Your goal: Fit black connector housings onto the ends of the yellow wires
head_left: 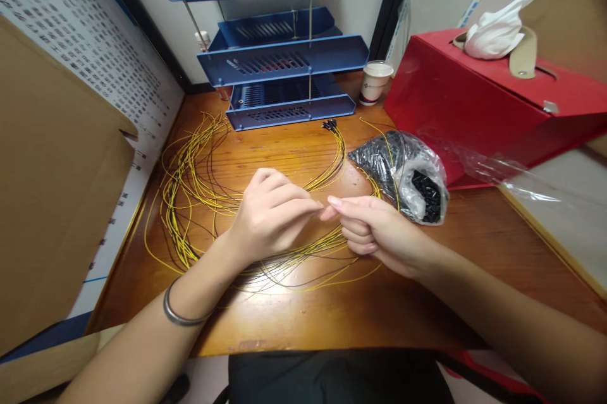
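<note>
Two bare hands meet above the middle of a wooden worktop [332, 322]. The left hand [270, 217] and the right hand [374, 233] touch fingertip to fingertip, each pinched shut on the end of a thin yellow wire [317, 184], though what sits between the fingertips is too small to see. A silver bangle [183, 315] circles the left wrist. Beneath and left of the hands lies a loose bundle of yellow and black wires [190, 202], too many to count. Just right sits one clear plastic bag of small black parts [408, 176], open toward the hands. Behind stand one blue three-tier letter tray [284, 62], one paper cup [374, 81] and one red box [474, 100] holding white tissue. The fine wire could slip from the pinch, or snag the tangled loops and drag them
</note>
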`<control>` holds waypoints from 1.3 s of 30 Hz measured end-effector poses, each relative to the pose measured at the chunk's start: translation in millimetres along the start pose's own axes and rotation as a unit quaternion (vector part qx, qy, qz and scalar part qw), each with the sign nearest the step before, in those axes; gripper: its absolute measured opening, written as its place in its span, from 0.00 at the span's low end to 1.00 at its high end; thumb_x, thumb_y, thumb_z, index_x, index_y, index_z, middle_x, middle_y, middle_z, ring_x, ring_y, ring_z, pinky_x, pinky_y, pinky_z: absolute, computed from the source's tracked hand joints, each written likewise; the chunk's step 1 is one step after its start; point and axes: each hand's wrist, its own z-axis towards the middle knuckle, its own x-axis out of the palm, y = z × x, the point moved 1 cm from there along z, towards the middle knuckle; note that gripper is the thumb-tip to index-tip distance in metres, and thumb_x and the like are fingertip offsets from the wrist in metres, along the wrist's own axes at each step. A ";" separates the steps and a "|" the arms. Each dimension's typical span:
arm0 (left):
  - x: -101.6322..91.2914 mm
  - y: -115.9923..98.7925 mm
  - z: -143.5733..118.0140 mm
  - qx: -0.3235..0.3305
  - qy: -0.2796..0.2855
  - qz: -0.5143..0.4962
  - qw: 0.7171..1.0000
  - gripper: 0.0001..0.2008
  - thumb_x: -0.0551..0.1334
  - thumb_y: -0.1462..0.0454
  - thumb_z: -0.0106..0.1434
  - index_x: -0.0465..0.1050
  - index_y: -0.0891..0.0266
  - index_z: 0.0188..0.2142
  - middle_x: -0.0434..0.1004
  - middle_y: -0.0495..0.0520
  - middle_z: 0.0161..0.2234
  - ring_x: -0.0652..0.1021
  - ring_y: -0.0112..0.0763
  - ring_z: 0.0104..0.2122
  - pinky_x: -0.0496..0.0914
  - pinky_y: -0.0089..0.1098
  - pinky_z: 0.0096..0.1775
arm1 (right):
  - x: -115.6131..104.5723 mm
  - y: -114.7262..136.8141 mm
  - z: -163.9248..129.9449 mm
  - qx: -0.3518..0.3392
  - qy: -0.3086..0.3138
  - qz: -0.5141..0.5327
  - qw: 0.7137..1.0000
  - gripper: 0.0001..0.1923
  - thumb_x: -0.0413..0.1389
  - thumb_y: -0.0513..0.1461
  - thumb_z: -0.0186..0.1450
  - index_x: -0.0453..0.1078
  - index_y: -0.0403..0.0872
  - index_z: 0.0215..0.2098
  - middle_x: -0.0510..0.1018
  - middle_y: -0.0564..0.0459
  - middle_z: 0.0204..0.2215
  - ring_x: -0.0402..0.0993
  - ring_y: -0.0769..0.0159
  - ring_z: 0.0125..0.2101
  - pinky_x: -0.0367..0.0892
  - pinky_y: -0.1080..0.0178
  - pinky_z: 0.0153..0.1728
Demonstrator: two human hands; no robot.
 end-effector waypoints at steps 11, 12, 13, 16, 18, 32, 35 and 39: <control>1.2 -1.3 1.5 0.002 0.003 -0.001 1.000 0.03 0.64 0.67 0.66 0.76 0.60 0.40 0.83 0.50 0.31 0.74 0.29 0.29 0.63 0.37 0.38 | 3.1 -2.8 0.9 -0.037 -0.046 -0.018 0.998 0.14 0.67 0.45 0.58 0.74 0.42 0.28 0.53 0.67 0.12 0.41 0.80 0.14 0.36 0.67 0.17; 1.3 -1.2 1.4 0.002 0.002 -0.002 1.000 0.04 0.65 0.67 0.66 0.76 0.60 0.40 0.83 0.50 0.31 0.74 0.29 0.29 0.63 0.37 0.38 | 3.0 -2.5 0.8 -0.039 -0.048 -0.017 0.998 0.14 0.67 0.45 0.58 0.74 0.42 0.28 0.53 0.67 0.12 0.41 0.80 0.14 0.36 0.67 0.17; 1.4 -1.1 1.3 0.002 0.003 -0.002 1.000 0.04 0.65 0.67 0.66 0.76 0.60 0.40 0.83 0.50 0.31 0.74 0.29 0.29 0.63 0.37 0.38 | 2.9 -2.3 0.7 -0.040 -0.049 -0.017 0.998 0.14 0.67 0.44 0.57 0.74 0.42 0.28 0.53 0.67 0.12 0.41 0.80 0.14 0.36 0.67 0.17; 1.2 -1.0 1.2 0.002 0.004 -0.002 1.000 0.04 0.65 0.68 0.66 0.76 0.60 0.40 0.83 0.50 0.31 0.73 0.29 0.29 0.63 0.37 0.38 | 2.6 -1.8 0.3 -0.044 -0.049 -0.015 0.998 0.13 0.68 0.43 0.57 0.73 0.42 0.28 0.54 0.66 0.12 0.42 0.81 0.14 0.35 0.66 0.17; 0.8 -1.1 1.4 0.002 0.005 -0.001 1.000 0.04 0.65 0.68 0.65 0.76 0.61 0.40 0.83 0.50 0.31 0.73 0.29 0.29 0.63 0.37 0.38 | 2.4 -1.4 0.2 -0.047 -0.051 -0.016 0.997 0.13 0.67 0.43 0.57 0.74 0.41 0.28 0.57 0.65 0.13 0.43 0.81 0.14 0.35 0.66 0.17; 1.0 -0.4 0.3 -0.002 0.009 0.004 1.000 0.04 0.64 0.68 0.66 0.77 0.60 0.40 0.84 0.50 0.32 0.74 0.29 0.30 0.64 0.37 0.38 | 0.4 -2.5 -0.6 -0.046 -0.064 -0.028 0.997 0.14 0.69 0.44 0.55 0.74 0.42 0.29 0.61 0.62 0.16 0.45 0.81 0.15 0.35 0.66 0.18; 1.1 0.0 -0.3 -0.001 0.008 0.000 1.000 0.05 0.66 0.68 0.65 0.76 0.60 0.41 0.83 0.51 0.32 0.73 0.29 0.30 0.64 0.37 0.38 | 0.3 -2.6 -0.4 -0.046 -0.064 -0.025 0.997 0.15 0.69 0.45 0.55 0.74 0.41 0.30 0.62 0.62 0.17 0.45 0.81 0.15 0.36 0.66 0.18; 1.0 0.0 -0.2 0.002 0.006 -0.003 1.000 0.05 0.66 0.69 0.64 0.77 0.62 0.40 0.83 0.51 0.32 0.73 0.30 0.30 0.64 0.37 0.38 | -0.1 -3.3 0.0 -0.043 -0.066 -0.025 0.997 0.14 0.69 0.43 0.55 0.74 0.41 0.30 0.62 0.62 0.17 0.45 0.82 0.15 0.35 0.66 0.18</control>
